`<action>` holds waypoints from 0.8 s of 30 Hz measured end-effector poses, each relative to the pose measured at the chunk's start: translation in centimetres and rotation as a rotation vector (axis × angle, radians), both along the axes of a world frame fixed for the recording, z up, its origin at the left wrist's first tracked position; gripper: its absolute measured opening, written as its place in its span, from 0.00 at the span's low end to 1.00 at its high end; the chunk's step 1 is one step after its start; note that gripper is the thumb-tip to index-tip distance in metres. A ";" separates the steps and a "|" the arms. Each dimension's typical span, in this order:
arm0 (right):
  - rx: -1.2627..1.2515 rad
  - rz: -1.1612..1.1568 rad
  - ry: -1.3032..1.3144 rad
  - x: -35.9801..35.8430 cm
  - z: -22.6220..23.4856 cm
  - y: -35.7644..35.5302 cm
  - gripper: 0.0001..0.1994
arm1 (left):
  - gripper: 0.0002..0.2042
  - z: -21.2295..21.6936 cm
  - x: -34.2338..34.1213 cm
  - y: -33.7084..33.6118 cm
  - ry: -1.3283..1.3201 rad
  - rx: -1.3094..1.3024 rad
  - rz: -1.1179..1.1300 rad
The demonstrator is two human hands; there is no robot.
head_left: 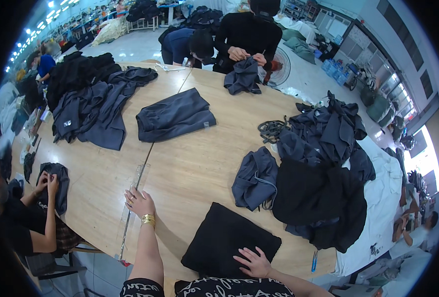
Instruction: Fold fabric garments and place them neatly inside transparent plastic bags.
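the black folded cloth (219, 237) lies on the table (189, 168) at its near edge, straight in front of the person. the right hand (255, 263) rests on its near right part, fingers spread, pinching nothing; the left hand (140, 202) is spread palm down over the clear strip (139, 175) along the table's seam, apart from the cloth. if the step is smoothing, it seems best to keep the right palm flat, stroke lightly outward so no crease gets trapped, and steady the opposite edge with the left. counted: one black folded cloth, one clear strip, one blue tool (314, 261), one folded grey garment (175, 116), one grey bundle (254, 180) with a cord, two heaps, the left heap (90, 109) and right heap (323, 190), their pieces too tangled to count, and three co-workers round the table: a worker in blue (177, 42) and a worker in black (249, 37) beyond it, another worker (26, 227) at the left
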State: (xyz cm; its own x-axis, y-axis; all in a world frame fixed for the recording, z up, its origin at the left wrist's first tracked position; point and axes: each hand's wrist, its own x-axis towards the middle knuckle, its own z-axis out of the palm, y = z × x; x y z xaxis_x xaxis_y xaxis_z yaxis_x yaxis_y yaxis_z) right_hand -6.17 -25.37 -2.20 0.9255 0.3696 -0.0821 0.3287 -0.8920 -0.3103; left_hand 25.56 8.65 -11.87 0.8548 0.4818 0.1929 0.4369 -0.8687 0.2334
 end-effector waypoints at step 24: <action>0.207 0.027 -0.162 -1.2 -2.7 -1.1 0.31 | 0.26 -2.9 1.2 2.2 0.096 0.242 -0.125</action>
